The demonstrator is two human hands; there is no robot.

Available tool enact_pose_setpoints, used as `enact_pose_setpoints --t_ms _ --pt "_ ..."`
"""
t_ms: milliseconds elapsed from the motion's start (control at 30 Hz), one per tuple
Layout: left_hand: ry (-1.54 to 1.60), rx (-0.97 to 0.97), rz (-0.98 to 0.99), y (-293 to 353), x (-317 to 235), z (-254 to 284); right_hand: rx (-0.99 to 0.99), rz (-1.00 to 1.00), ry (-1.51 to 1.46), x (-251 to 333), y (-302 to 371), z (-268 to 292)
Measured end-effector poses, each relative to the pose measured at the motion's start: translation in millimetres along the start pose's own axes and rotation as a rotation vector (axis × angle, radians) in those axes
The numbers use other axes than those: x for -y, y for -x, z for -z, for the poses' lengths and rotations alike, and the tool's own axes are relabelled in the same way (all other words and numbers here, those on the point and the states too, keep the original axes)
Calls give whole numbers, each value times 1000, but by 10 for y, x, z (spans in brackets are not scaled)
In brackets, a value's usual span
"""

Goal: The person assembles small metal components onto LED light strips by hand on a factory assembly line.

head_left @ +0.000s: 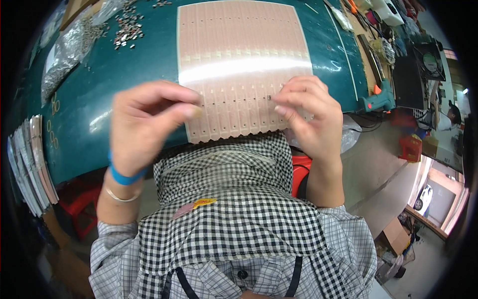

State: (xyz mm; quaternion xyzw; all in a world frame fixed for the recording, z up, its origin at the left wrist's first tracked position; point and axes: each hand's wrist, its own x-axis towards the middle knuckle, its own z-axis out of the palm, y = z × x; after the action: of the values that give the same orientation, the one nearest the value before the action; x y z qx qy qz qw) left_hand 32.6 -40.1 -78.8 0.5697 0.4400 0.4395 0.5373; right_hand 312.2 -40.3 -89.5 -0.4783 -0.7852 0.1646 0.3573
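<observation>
A pinkish-tan sheet (224, 37), ribbed in narrow strips with rows of small dark holes and a scalloped near edge, lies in front of me. Over its left edge my left hand (144, 117) has thumb and forefinger closed in a pinch; motion smears it, and anything between the fingertips is hidden. My right hand (311, 112) is over the sheet's right side with curled fingers. A small dark metal piece (269, 97) shows at its fingertips, level with a row of holes. The sheet's strips run away from me.
The sheet rests on a green tabletop (149, 60). Loose small metal parts (128, 30) and a clear plastic bag (67, 57) are at the far left. Stacked sheets (32, 159) stand at the left edge. A teal glue gun (377, 101) is at the right, beside a cluttered wooden ledge.
</observation>
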Motion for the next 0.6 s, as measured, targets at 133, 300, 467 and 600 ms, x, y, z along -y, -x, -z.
enact_pose_setpoints --t_ms 133,300,467,600 --pt "373 57 177 98 144 -318 -23 106 -267 248 -51 -212" --pt "460 142 219 135 191 -374 8 89 -489 358 -77 -326" --pt "563 196 243 105 183 -354 124 66 -481 391 -68 -275" --pt "214 220 89 -30 161 -216 68 97 -371 292 -95 -315"
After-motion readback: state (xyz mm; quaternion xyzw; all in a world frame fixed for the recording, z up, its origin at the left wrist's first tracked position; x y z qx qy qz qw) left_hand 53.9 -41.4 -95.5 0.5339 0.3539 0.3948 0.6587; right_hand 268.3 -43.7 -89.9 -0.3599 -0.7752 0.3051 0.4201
